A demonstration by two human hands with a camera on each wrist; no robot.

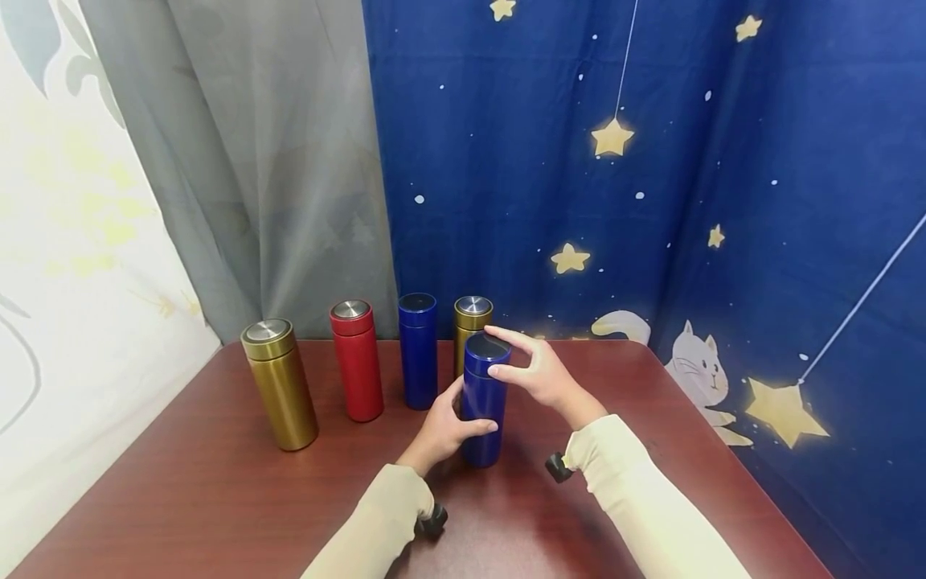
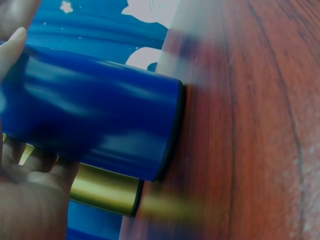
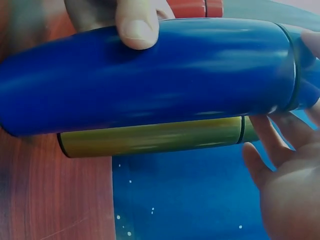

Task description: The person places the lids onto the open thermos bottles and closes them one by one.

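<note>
A blue thermos (image 1: pixel 483 402) stands nearly upright in front of me, with a dark glossy top on its lid (image 1: pixel 488 347). My left hand (image 1: pixel 443 430) grips its body low down, thumb across the front, as the right wrist view also shows. My right hand (image 1: pixel 544 374) holds the lid from the right, thumb in front and fingers behind. In the right wrist view, fingertips bend round the lid (image 3: pixel 306 75). Behind it, partly hidden, stands a gold thermos (image 1: pixel 473 310). Whether the held thermos's base (image 2: pixel 181 100) touches the table cannot be told.
To the left stand a second blue thermos (image 1: pixel 418 354), a red thermos (image 1: pixel 357 362) and another gold thermos (image 1: pixel 282 386), all upright on the reddish-brown table (image 1: pixel 217 498). A grey curtain (image 1: pixel 311 161) and a blue star-patterned curtain (image 1: pixel 506 177) hang behind the table.
</note>
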